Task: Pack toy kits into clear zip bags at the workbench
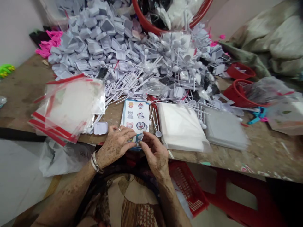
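Nearest the camera is the person's patterned garment [134, 205], with both bare forearms reaching over it; below the table edge stands a red plastic crate [189, 189]. The wooden table [236, 154] carries a big heap of pale plastic parts [132, 53], square grids and long-handled spoons; behind the heap sits a red basin [151, 26] with bags inside. In front of the heap lie clear zip bags with red stripes [68, 107], a stack of white sheets [180, 126] and a greyer stack [224, 129]. The sticker sheet [136, 115], with cartoon faces and a blue border, lies straight ahead of the hands; its long axis runs away from the person, a little tilted. The left hand [115, 145], with a ring and a metal bracelet [95, 161], and the right hand [155, 154] are about equally near; their fingers come together and seem to pinch the lower edge of this sheet; one small plastic grid [100, 128] lies just beyond the left hand.
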A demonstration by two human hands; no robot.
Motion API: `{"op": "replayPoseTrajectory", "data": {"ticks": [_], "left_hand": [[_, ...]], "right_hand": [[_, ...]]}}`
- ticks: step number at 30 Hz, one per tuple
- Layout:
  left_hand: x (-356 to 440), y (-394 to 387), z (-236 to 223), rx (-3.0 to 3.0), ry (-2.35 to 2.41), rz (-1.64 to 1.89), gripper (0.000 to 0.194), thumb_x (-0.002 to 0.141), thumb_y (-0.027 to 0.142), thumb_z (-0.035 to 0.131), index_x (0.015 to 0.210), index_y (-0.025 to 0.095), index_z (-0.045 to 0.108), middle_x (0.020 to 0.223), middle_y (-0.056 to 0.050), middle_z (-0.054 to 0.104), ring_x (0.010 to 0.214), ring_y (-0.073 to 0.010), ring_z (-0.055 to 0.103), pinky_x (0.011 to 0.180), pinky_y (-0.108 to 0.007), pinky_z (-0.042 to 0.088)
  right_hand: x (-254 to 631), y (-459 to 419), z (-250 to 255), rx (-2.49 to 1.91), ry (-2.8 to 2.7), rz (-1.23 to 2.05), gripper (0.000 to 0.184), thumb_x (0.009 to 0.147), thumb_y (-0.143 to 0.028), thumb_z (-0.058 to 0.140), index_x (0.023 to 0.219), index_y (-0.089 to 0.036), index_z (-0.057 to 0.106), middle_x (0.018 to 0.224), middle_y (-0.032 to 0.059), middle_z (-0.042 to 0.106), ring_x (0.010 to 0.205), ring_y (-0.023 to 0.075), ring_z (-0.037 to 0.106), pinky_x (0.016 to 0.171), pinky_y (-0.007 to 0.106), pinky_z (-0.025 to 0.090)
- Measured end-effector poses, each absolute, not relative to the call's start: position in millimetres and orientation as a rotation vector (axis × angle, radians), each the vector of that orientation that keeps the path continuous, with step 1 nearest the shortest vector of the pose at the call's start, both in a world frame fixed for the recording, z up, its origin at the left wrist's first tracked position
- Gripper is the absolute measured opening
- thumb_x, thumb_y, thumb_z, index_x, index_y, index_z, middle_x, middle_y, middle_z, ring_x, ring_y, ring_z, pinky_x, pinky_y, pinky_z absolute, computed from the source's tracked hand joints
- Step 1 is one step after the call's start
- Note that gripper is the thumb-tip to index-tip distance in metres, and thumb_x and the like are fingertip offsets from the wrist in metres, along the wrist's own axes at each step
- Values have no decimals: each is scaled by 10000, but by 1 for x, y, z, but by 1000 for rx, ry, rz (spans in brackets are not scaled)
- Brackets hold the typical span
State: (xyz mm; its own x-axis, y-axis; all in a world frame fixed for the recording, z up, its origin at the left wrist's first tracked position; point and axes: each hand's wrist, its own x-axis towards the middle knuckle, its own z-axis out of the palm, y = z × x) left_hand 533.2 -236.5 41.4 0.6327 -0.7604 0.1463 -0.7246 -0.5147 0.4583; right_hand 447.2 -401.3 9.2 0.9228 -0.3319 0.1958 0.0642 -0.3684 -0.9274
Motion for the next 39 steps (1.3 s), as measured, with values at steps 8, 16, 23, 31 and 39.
{"op": "replayPoseTrajectory", "data": {"ticks": [8, 16, 23, 31, 39], "left_hand": [[534, -237, 43, 2350, -1109, -138, 241, 976, 318, 530, 1187, 231, 609, 1257, -56, 673, 1173, -229, 574, 970, -438, 261], [535, -234, 36, 2332, -1107, -131, 190, 986, 284, 511, 1096, 253, 662, 1252, -29, 673, 1167, -210, 569, 962, -430, 250], [527, -241, 32, 2330, -1063, -28, 160, 976, 232, 524, 978, 233, 684, 1208, -24, 676, 1137, -209, 568, 951, -444, 252], [521, -223, 36, 2378, -1243, 218, 327, 938, 325, 597, 1227, 172, 595, 1358, -128, 612, 1236, -299, 527, 1016, -521, 272], [528, -213, 22, 2277, -1101, 221, 185, 945, 134, 529, 1056, 194, 664, 1142, -54, 729, 1113, -245, 586, 974, -481, 331]], "right_hand": [[446, -400, 12, -1932, 210, -447, 311, 900, -230, 611, 1211, -208, 604, 948, 45, 718, 808, 164, 684, 705, 275, 573], [439, -403, 15, -2072, 149, -487, 275, 916, -202, 602, 1191, -205, 592, 980, 60, 699, 812, 167, 675, 717, 282, 574], [445, -414, 22, -2444, -77, -746, 352, 944, -109, 527, 1281, -194, 582, 1133, 139, 605, 1056, 228, 622, 888, 378, 559], [454, -421, 7, -2395, -318, -851, 329, 902, 7, 516, 1141, -187, 635, 1074, 125, 696, 1019, 224, 644, 896, 416, 556], [441, -418, -2, -2333, -250, -810, 327, 899, -20, 538, 1117, -223, 671, 1011, 76, 741, 965, 219, 656, 852, 404, 566]]}}
